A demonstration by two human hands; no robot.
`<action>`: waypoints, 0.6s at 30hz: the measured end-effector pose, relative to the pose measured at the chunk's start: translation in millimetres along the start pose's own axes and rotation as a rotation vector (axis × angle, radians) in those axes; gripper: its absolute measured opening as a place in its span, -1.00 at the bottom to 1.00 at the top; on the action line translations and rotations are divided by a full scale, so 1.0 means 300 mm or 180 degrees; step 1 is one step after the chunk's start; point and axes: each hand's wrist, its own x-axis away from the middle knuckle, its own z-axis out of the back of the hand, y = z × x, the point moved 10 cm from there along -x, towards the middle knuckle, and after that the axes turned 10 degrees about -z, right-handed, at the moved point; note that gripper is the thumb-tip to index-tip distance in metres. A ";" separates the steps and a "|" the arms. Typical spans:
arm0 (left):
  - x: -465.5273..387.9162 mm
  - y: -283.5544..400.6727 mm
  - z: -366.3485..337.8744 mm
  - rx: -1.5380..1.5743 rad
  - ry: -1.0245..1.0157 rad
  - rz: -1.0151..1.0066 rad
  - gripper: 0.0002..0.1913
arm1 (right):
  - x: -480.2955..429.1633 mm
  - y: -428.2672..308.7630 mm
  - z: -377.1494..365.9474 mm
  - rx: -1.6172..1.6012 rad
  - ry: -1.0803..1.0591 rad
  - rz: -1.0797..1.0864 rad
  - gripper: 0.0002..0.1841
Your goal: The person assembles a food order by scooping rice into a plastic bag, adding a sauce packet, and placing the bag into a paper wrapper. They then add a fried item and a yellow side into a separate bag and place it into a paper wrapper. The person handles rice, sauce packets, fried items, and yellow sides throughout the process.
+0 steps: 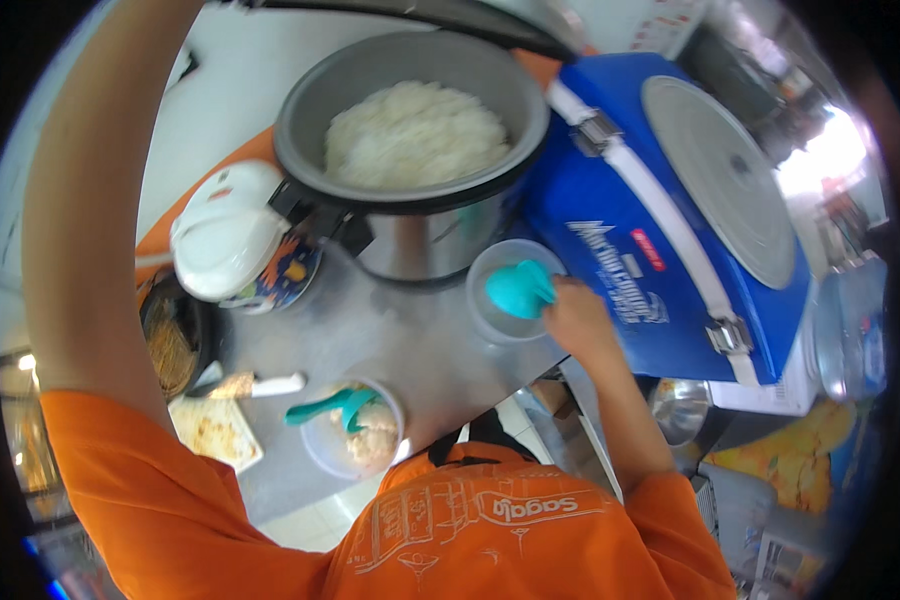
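In my right hand [581, 319] is a turquoise plastic scoop [516, 291], its bowl inside a translucent plastic tub [487, 326]. The tub stands on the steel worktop [412, 352], close to the front right of a large rice cooker [420, 244]. A mound of white rice [416, 139] fills much of the cooker's grey inner pot, and the dark-edged lid [420, 9] is raised above it. My left arm reaches up past the top edge, so the left hand is out of view. Nearer my body, a second tub [315, 454] holds pale food and another turquoise scoop [319, 407].
A blue cooler box [615, 225] with white straps borders the right side. To the left are a white-lidded small appliance [229, 232], a dark pan [169, 337], a white-handled knife [274, 385] and a stained cutting board [217, 433]. A metal bowl [679, 412] sits beyond my right arm.
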 end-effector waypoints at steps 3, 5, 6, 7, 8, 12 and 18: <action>-0.045 -0.134 -0.122 -0.0168 -0.0887 0.0556 -0.71 | -0.026 0.014 -0.045 0.1238 -0.0711 -0.0367 -0.64; -0.085 -0.125 -0.132 0.0157 -0.0585 0.0145 -0.54 | 0.028 -0.102 0.197 0.0193 0.0680 0.0443 -0.66; -0.107 -0.127 -0.113 0.0408 -0.0228 0.0062 -0.62 | 0.063 -0.058 0.353 -0.0683 0.1091 0.0407 -0.71; -0.107 -0.153 -0.112 0.0532 -0.0106 0.0238 -0.69 | 0.099 -0.015 0.490 -0.1452 0.1361 0.0506 -0.77; -0.122 -0.167 -0.112 0.0471 -0.0065 0.0328 -0.70 | 0.129 0.053 0.644 -0.1359 0.1880 0.0368 -0.83; -0.181 -0.194 -0.137 0.0441 -0.0326 0.0721 -0.76 | 0.204 0.120 0.903 0.0031 0.2448 0.0649 -0.78; -0.346 -0.202 -0.156 0.0497 -0.0515 0.0957 -0.74 | 0.142 -0.199 1.000 -0.0385 0.2733 0.1917 -0.52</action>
